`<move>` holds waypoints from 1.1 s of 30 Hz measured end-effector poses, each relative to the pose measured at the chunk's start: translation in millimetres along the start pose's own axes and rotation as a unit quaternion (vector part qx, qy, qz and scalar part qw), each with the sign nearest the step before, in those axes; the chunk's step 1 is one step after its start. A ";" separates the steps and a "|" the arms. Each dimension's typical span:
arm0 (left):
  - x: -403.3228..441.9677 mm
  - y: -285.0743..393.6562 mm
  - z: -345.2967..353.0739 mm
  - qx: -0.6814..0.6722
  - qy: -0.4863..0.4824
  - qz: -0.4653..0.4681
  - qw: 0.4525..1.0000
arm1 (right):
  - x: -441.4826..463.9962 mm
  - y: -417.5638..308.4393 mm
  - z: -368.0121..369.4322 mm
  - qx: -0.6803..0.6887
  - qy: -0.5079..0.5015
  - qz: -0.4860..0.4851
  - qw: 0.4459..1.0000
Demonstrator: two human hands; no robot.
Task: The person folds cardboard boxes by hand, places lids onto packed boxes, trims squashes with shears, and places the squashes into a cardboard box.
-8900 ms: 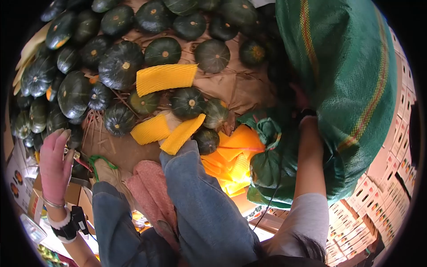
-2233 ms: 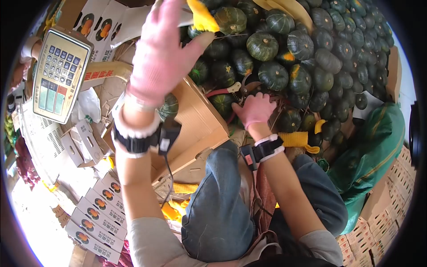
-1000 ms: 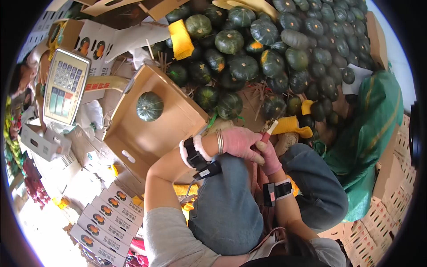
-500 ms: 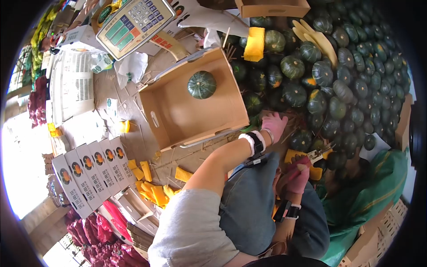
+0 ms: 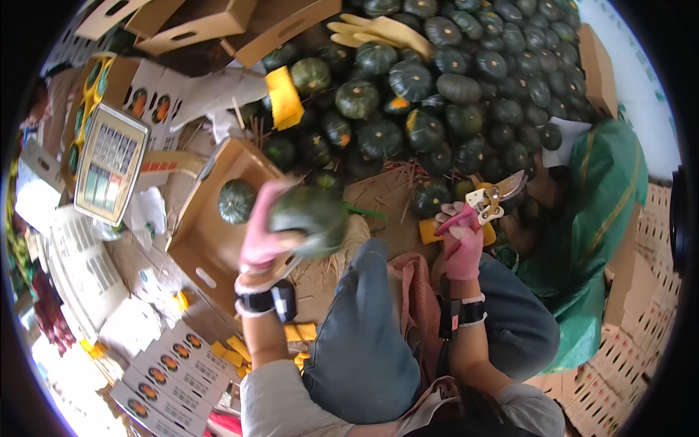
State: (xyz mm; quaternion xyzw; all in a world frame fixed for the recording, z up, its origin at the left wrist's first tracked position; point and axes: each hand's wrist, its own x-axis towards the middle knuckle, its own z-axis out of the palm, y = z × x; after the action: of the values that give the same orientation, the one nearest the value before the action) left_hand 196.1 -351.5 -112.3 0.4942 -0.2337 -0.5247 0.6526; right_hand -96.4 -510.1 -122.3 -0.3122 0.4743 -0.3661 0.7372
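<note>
My left hand (image 5: 263, 234), in a pink glove, grips a dark green pumpkin (image 5: 312, 223) slightly blurred by motion. It hovers by the right side of an open cardboard box (image 5: 211, 256), in which another green pumpkin (image 5: 237, 202) sits. Over my right knee, my right hand (image 5: 461, 246), also pink-gloved, is closed around the handles of pruning shears (image 5: 495, 198), with the blades pointing up and right. Just beyond that hand are a pumpkin (image 5: 431, 197) and a piece of yellow foam netting (image 5: 429, 231) on the floor.
A large heap of green pumpkins (image 5: 466, 87) fills the far right, with a pale yellow rubber glove (image 5: 378, 32) on it. A digital scale (image 5: 111, 164) stands left of the box. Printed cartons (image 5: 171, 371) lie lower left; a green sack (image 5: 604, 218) is at right.
My left hand has come up from the floor beside the heap and now carries a pumpkin near the box. My right hand, still holding the shears, has risen slightly. The view has turned right.
</note>
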 end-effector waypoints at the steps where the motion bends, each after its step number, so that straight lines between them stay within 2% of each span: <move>1: -15.6 3.2 -10.6 -0.031 0.072 -0.010 0.997 | 0.9 1.1 0.0 0.019 0.004 0.023 1.000; 2: -29.9 3.2 -19.3 -0.012 0.150 -0.006 0.989 | 0.8 1.3 -1.2 0.037 0.009 0.047 0.998; 4: -42.2 1.0 -30.8 0.068 0.209 -0.018 0.975 | 2.8 10.1 -2.6 0.065 0.026 0.075 0.995; 5: -47.3 -1.5 -36.0 0.129 0.224 -0.040 0.965 | 1.3 14.6 -5.5 0.026 0.041 0.083 0.995; 7: -52.0 -8.7 -43.9 0.212 0.205 -0.077 0.952 | 2.6 22.5 -10.4 -0.057 0.065 0.097 0.992; 8: -50.4 -13.0 -43.4 0.193 0.199 -0.078 0.958 | 6.1 34.1 -11.8 -0.071 0.103 0.061 0.990; 11: -37.0 -20.6 -39.8 0.119 0.162 -0.092 0.975 | 11.0 26.5 -5.4 -0.205 0.111 0.084 0.969; 13: -23.7 -22.2 -40.8 0.310 0.150 -0.090 0.934 | 20.8 19.0 -0.2 -0.220 0.111 0.111 0.963; 15: -22.4 -29.5 -41.6 0.517 0.148 -0.018 0.843 | 31.8 16.5 8.5 -0.181 0.107 0.125 0.970; 19: -30.4 -38.1 -39.5 0.623 0.196 0.012 0.757 | 58.8 27.0 12.2 -0.097 0.113 0.074 0.986; 20: -32.0 -41.5 -38.9 0.625 0.206 0.002 0.753 | 66.4 29.1 0.7 -0.150 0.063 0.088 0.983; 23: -29.7 -37.0 -29.3 0.612 0.216 -0.004 0.760 | 69.9 25.6 16.5 -0.200 0.004 0.066 0.978; 26: -30.0 -39.8 -31.4 0.606 0.221 -0.011 0.764 | 69.4 37.8 25.7 -0.185 -0.011 0.086 0.979; 29: -29.9 -37.5 -32.4 0.597 0.227 -0.020 0.769 | 60.7 26.2 40.9 -0.172 -0.058 0.145 0.973; 30: -30.1 -37.2 -33.7 0.594 0.227 -0.027 0.771 | 60.8 9.6 48.9 -0.213 -0.073 0.195 0.955; 31: -31.0 -36.3 -34.7 0.591 0.224 -0.034 0.774 | 67.7 -4.2 50.8 -0.262 -0.137 0.166 0.941; 32: -30.2 -33.8 -35.4 0.634 0.205 -0.022 0.745 | 71.6 -27.0 54.5 -0.434 -0.164 0.048 0.884; 33: -28.9 -29.3 -35.6 0.674 0.186 -0.010 0.715 | 76.5 -56.0 60.9 -0.517 -0.203 0.000 0.832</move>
State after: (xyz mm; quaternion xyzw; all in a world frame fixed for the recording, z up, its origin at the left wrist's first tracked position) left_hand 202.2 -309.6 -146.6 0.8929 -0.3949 -0.1321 0.1714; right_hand -32.0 -597.3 -91.4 -0.7150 0.4342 0.0036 0.5480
